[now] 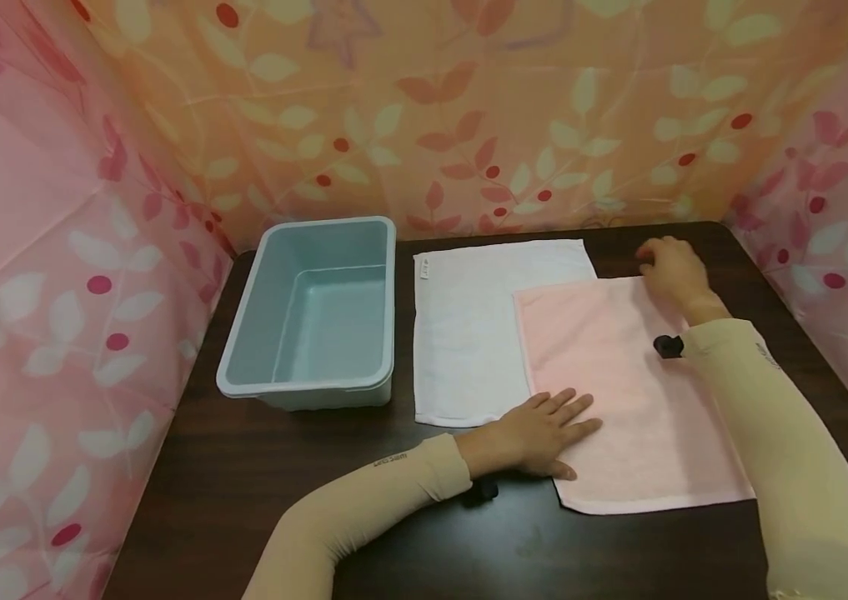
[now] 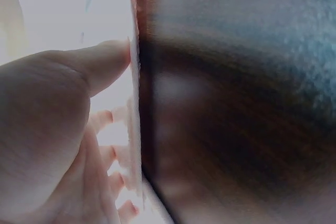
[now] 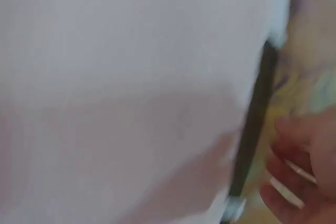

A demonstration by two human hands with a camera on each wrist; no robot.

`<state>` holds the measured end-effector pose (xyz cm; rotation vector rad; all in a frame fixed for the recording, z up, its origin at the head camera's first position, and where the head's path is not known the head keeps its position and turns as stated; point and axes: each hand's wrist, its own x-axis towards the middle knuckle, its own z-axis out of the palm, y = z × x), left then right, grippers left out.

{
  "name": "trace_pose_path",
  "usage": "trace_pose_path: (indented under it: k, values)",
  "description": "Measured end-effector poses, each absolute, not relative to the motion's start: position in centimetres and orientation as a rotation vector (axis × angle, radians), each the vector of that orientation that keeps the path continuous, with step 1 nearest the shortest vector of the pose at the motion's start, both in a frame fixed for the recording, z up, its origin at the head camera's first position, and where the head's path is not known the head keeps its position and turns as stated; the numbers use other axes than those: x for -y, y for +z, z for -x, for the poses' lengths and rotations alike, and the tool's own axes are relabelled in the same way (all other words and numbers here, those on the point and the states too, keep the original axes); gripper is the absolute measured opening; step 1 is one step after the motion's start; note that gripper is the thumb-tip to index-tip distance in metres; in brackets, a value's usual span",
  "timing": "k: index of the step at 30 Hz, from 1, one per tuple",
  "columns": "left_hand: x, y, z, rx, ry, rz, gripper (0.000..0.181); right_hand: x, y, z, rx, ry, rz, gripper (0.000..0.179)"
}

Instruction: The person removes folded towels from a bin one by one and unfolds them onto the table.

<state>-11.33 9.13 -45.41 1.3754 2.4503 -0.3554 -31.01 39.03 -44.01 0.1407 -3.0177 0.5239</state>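
A pink towel (image 1: 619, 367) lies spread out, its upper left part over a white towel (image 1: 464, 333) that has a small tag at one corner. My left hand (image 1: 547, 433) rests flat on the pink towel's left edge, fingers spread. In the left wrist view the thumb (image 2: 107, 64) touches the cloth near its edge. My right hand (image 1: 674, 268) hovers around the pink towel's far right corner. In the right wrist view its fingers (image 3: 286, 171) are loosely bent past the cloth's edge, with no cloth between them.
A light blue-grey plastic basin (image 1: 243, 333) stands to the left of the towels on the dark wooden table (image 1: 258, 492). Floral curtains (image 1: 469, 125) hang behind the table and along both sides. Small black wrist cameras sit below each hand.
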Motion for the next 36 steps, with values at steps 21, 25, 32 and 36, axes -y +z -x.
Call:
trace_pose_path:
  k: [21, 25, 32, 36]
  values:
    - [-10.1, -45.3, 10.2, -2.414, -0.327, -1.458, 0.082, -27.9, -44.6, 33.9, 3.062, 0.846, -0.748, 0.006]
    - [-10.2, -45.4, 10.2, -2.404, -0.344, -1.472, 0.082, -28.0, -45.6, 33.9, 3.040, 0.788, -0.786, 0.005]
    - [-9.8, -45.6, 11.8, -2.484, -0.169, -1.372, 0.079, -28.0, -45.2, 33.0, 3.005, 0.691, -0.744, 0.018]
    - [-8.9, -46.0, 13.9, -2.602, -0.112, -1.167, 0.080, -28.7, -43.8, 32.5, 3.001, 0.709, -0.707, 0.035]
